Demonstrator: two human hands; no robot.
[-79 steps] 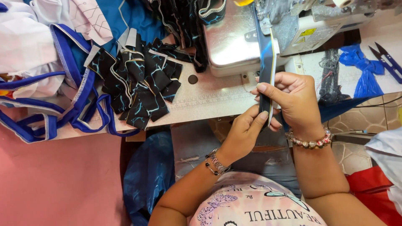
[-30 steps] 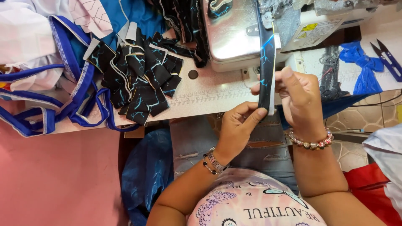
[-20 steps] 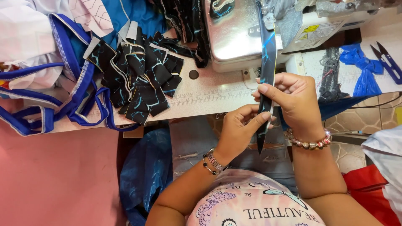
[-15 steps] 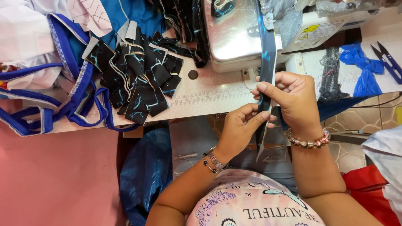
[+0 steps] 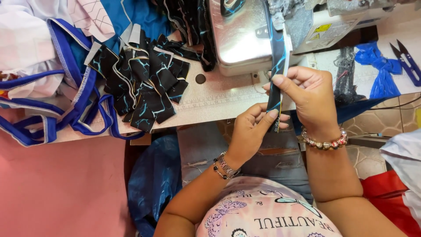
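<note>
A narrow black fabric strip (image 5: 276, 66) with blue lightning print runs from the sewing machine (image 5: 245, 35) down towards me. My right hand (image 5: 307, 94) pinches the strip near the table edge. My left hand (image 5: 252, 131) grips its lower end just below. Both hands hover over the front edge of the sewing table (image 5: 215, 103). A beaded bracelet is on each wrist.
A pile of cut black lightning-print pieces (image 5: 142, 83) lies left of the machine, beside blue-and-white garments (image 5: 44, 74). Thread snips (image 5: 408, 61) and a blue plastic scrap (image 5: 381, 70) sit at the right. A blue bag (image 5: 153, 180) hangs under the table.
The strip has slid through my fingers, and my hands have shifted slightly along it while keeping hold near the table edge.
</note>
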